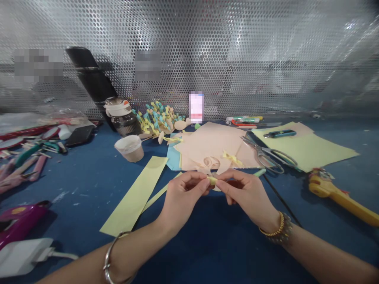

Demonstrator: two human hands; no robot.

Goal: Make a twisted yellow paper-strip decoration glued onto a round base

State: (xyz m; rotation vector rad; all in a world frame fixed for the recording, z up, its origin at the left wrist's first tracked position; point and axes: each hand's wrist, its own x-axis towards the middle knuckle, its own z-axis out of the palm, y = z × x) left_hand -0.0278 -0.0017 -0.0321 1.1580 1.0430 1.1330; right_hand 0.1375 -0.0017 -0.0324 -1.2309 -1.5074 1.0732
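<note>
A small yellow paper piece (pixel 212 180) is pinched between the fingertips of both hands, near the middle of the view. My left hand (pixel 184 197) holds its left end and my right hand (pixel 247 195) its right end, the fingertips close together. Just beyond the fingers, a pale curled paper strip (pixel 211 161) lies over a stack of pink paper (pixel 204 144). A twisted yellow paper bit (pixel 233 157) rests on that stack. A wide yellow-green strip (pixel 136 195) lies left of my left hand, with a narrow strip (pixel 155 198) beside it.
Scissors (pixel 271 156), a cutter (pixel 280 134) and a yellow-handled tool (pixel 340 197) lie right. A white cup (pixel 130 148), a jar (pixel 122 116) and paper-decorated sticks (pixel 158 118) stand back left. Pliers (pixel 29 152) and a purple tool (pixel 25 221) lie far left. A perforated metal panel (pixel 177 51) rises behind.
</note>
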